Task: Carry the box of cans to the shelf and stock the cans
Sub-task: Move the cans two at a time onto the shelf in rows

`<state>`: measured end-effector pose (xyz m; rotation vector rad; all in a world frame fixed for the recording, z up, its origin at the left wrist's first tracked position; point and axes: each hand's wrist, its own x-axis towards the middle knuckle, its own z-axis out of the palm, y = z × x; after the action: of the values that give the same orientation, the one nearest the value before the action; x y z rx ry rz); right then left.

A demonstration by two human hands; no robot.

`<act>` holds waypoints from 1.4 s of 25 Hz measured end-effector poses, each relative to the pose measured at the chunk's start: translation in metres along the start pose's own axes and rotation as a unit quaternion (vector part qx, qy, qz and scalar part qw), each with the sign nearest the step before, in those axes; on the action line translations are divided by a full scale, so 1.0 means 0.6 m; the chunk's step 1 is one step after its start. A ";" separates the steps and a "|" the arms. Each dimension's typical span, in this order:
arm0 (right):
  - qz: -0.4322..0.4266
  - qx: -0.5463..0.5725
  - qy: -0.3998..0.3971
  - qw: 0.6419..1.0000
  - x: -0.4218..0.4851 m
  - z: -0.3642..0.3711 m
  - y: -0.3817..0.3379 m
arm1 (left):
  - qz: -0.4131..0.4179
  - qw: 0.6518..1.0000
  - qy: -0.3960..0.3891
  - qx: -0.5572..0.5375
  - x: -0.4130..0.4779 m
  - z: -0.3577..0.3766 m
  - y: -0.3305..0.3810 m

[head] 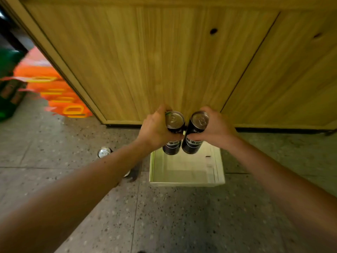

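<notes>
Two cans are being gripped at frame centre, the left can [174, 131] by the left hand [155, 129], the right can [195, 133] by the right hand [217, 128], above the emptied box [186, 180]. Stocking is judged under way; a lift to the shelf, not in view, is being called for.

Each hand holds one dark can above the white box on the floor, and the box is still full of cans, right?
Not quite. In the head view the left hand and right hand each hold one dark can (left can, right can) above the white box on the floor, but the visible part of the box shows no cans.
</notes>
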<state>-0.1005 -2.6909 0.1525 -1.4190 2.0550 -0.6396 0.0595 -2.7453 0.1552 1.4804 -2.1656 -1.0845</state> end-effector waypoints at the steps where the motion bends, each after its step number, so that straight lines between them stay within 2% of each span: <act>1: -0.009 0.021 0.004 1.000 -0.008 -0.056 -0.053 | 0.007 1.000 -0.002 -0.004 -0.007 -0.054 0.053; 9: -0.081 0.002 0.041 0.996 -0.102 -0.457 -0.435 | 0.072 0.997 0.027 0.014 -0.089 -0.436 0.435; 14: -0.096 0.013 0.065 0.993 -0.157 -0.644 -0.627 | 0.129 0.990 0.051 0.040 -0.143 -0.633 0.632; 19: -0.116 0.029 0.101 0.988 -0.192 -0.793 -0.767 | 0.171 0.983 0.064 0.038 -0.161 -0.780 0.773; 22: -0.107 0.037 0.132 0.985 -0.193 -0.856 -0.819 | 0.186 0.980 0.068 0.012 -0.153 -0.834 0.832; 26: -0.101 0.158 0.147 0.971 -0.176 -0.915 -0.854 | 0.212 0.973 0.093 -0.021 -0.126 -0.866 0.895; 32: -0.128 0.217 0.178 0.951 -0.096 -0.977 -0.845 | 0.206 0.964 0.104 -0.131 -0.035 -0.856 0.960; 35: -0.140 0.235 0.181 0.945 -0.035 -1.006 -0.829 | 0.195 0.962 0.124 -0.143 0.036 -0.838 0.976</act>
<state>-0.1671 -2.7910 0.9258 -1.3803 1.7852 -1.4973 -0.0279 -2.8654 0.9128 0.9522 -1.9183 -0.9629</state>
